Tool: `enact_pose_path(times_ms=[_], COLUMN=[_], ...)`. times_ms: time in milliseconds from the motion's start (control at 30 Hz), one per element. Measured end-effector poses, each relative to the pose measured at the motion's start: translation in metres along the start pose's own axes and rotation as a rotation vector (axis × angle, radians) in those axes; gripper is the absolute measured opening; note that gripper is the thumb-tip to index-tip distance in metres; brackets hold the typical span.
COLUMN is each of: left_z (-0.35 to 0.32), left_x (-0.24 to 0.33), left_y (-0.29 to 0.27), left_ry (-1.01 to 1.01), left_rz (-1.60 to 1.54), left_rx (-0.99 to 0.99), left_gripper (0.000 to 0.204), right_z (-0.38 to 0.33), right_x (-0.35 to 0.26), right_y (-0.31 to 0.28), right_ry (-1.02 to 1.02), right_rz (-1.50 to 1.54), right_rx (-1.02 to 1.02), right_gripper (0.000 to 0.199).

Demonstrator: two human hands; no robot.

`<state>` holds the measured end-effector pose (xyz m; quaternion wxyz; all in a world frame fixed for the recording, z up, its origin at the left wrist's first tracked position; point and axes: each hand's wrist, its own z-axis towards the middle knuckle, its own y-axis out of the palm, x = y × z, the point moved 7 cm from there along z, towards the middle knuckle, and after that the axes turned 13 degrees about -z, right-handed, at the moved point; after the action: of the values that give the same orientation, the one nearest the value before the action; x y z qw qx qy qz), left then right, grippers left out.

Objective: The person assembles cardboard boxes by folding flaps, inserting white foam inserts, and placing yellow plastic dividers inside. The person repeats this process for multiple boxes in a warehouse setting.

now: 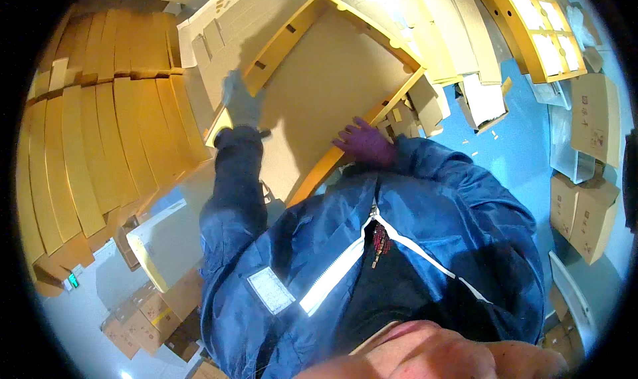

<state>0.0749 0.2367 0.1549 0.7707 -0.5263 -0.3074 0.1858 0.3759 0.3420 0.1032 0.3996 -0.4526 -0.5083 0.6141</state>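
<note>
The left hand (242, 100), in a grey glove, lies with its fingers closed over the left edge of a large flat brown cardboard panel framed by a yellow rim (332, 80). The right hand (364, 143), in a purple glove, rests with its fingers spread on the lower right edge of the same panel, pressing on it rather than gripping it. The panel lies tilted across the middle of the view, directly ahead of the person's chest, held between the two hands.

The sleeves and front of a dark blue zipped jacket (425, 233) fill the lower half of the view and hide whatever lies beneath the near edge of the panel. To the left, a fanned stack of long flat brown cardboard sheets (100, 133) stands close beside the left forearm. Below it a pale rectangular block with a yellow edge (166, 239) juts out near the left elbow. Just beyond the right hand, small folded cardboard pieces (415, 110) crowd the corner of the panel. Further right, a blue floor (518, 153) carries scattered scraps, and brown cardboard boxes (588, 206) are piled along its right margin. At the upper right, a yellow frame holding pale rectangular panels (541, 20) lies well apart from both hands.
</note>
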Motion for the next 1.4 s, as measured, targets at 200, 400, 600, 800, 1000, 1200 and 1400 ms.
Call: enact_pose_path(times_ms=[200,400,600,800,1000,1200,1400], left_z=[-0.006,-0.026,-0.103,-0.171,-0.205,-0.095,-0.086], left_x=[-0.127,-0.123,-0.079,0.041,0.083,0.090,0.092], left_y=[0.082,0.048,0.056,0.007,0.084,0.107,0.139], left_ry=[-0.499,-0.650,-0.462,0.589,0.650,-0.050,-0.283], left_rz=[-0.032,0.076,-0.435,0.229,0.187,-0.340,-0.197], left_rx=[-0.592,-0.482,-0.015,-0.468,-1.182,-0.631,-0.603], left_gripper=[0.072,0.055,0.045,0.036,0.021,0.029,0.041], right_z=[-0.003,0.000,-0.032,-0.067,-0.024,0.018,0.015], right_x=[-0.034,0.085,0.116,0.136,0.137,0.147,0.176], right_y=[0.063,0.004,0.012,0.007,0.031,0.035,0.021], right_ry=[-0.100,0.015,-0.194,-0.316,-0.261,0.413,0.623], right_rz=[0.212,-0.249,-0.392,-0.244,-0.096,0.097,0.158], right_rx=[-0.117,-0.201,-0.234,-0.269,-0.269,-0.115,0.096], right_gripper=[0.009,0.006,0.020,0.009,0.030,0.033,0.034])
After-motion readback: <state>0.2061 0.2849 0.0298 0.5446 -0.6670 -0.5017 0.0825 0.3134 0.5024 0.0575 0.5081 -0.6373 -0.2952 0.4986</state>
